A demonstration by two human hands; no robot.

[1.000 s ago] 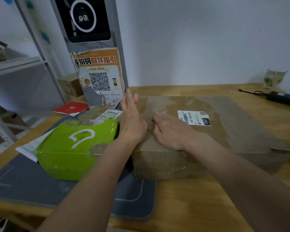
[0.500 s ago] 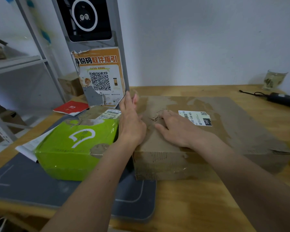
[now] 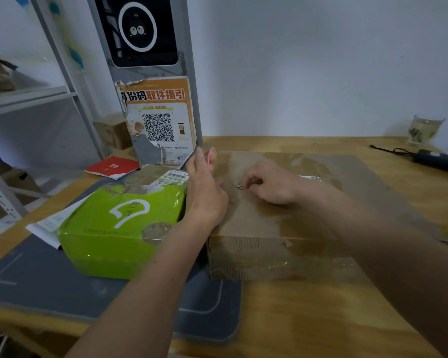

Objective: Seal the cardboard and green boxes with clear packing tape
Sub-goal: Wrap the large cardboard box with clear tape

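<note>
Head view: cardboard box (image 3: 308,215) sits mid-bench, its left end over the grey mat (image 3: 49,288); top looks already glossy with clear tape, torn patches of paper showing. My left hand (image 3: 204,192) lies flat, fingers straight, along its left top edge. My right hand (image 3: 272,184) is curled, fingertips picking at a scuffed spot; can't tell if it's pinching a tape end. Green box (image 3: 119,228) sits on the mat, just left, shiny-wrapped. No tape roll visible, so I judge sealing near done.

Left hand (image 3: 204,192) flat against cardboard box (image 3: 290,228) edge; right hand (image 3: 272,183) curled on top.
</note>
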